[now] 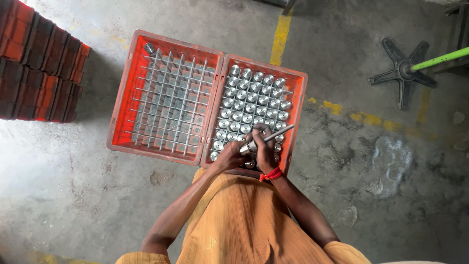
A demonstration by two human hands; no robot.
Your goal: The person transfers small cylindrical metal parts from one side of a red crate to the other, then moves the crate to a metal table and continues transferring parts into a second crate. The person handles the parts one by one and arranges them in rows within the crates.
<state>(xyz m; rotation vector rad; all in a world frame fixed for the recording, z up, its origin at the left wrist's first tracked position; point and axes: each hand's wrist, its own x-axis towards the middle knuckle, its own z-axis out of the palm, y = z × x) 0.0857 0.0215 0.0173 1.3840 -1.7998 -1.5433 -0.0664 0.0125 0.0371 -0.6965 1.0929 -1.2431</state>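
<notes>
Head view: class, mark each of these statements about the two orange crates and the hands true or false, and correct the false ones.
1. The right crate is packed with metal cylinders. True.
2. The left crate is full too. False: its wire grid is nearly bare, with one cylinder in a far corner.
3. The left hand holds a metal part. True.
4. The right hand grips a thin metal rod. True.
5. The crates stand apart. False: they sit side by side, touching.
</notes>
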